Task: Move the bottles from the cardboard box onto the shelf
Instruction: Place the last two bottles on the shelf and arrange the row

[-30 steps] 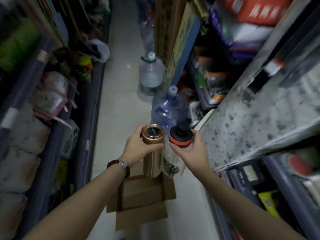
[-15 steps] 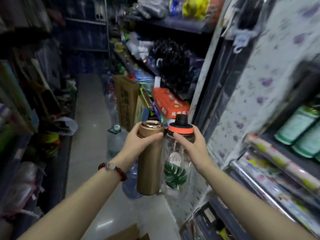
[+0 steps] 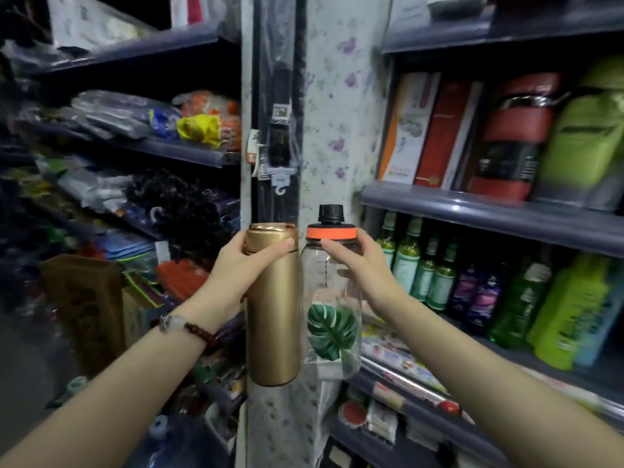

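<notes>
Along the left of the frame run dim grey shop shelves (image 3: 189, 152) stacked with blurred plastic-wrapped goods, and a brown cardboard carton (image 3: 84, 298) stands at lower left. Up the centre rises a post (image 3: 334, 130) covered in pale floral paper, with a dark packaged item hanging on it. At right, a grey shelf (image 3: 489, 214) carries boxes and red and green containers above, with a row of green and purple bottles (image 3: 435, 275) below it.

The left hand (image 3: 236, 268), a bead bracelet at its wrist, comes up from lower left and grips the gold flask (image 3: 273, 315) near its top, thumb across the front. Just beside it, the right hand (image 3: 358, 265) reaches in from lower right and grips the clear bottle (image 3: 331, 315), with its leaf print and orange-ringed black cap, just under the ring. Both bottles are upright in mid-frame, side by side before the post.
</notes>
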{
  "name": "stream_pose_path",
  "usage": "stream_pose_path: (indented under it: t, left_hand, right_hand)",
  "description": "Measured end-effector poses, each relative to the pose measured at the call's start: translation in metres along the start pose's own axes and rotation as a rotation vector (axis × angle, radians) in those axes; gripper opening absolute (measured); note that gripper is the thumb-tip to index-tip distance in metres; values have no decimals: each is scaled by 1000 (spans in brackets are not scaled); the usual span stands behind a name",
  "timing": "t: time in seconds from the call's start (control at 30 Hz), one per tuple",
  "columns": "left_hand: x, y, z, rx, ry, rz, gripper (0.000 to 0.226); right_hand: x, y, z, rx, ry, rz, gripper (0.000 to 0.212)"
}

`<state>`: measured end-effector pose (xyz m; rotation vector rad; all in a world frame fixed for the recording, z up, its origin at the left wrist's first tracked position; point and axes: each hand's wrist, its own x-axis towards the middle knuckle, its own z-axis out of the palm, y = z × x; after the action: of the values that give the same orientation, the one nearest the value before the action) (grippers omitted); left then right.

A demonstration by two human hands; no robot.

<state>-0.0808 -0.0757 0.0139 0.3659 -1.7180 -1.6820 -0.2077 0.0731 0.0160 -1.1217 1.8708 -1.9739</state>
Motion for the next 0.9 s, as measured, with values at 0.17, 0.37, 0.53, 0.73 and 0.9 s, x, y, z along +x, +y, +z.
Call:
stream_pose_path:
  t: [0.17,0.37,0.53,0.73,0.9]
  left_hand:
    - [6,13,76,-98,-139,-13,29]
    - [0,49,179,-153,-329,3,20]
    - [-28,80,267,-228,-506,59,28]
    - [-73,118,366,-267,-613,99,43]
    - [-100,161,445,-309,-579,196,36]
  right_hand:
    - [-21,-29,-74,-97,135,-8,33]
    - [-50,-75,-176,-167,275,-33,23]
    - [-93,-113,-259,-207,396,-56,42]
    - [-144,-165,-355,-325,472,-107,21]
    - [-170,-212,-417,-422,581,-255,41]
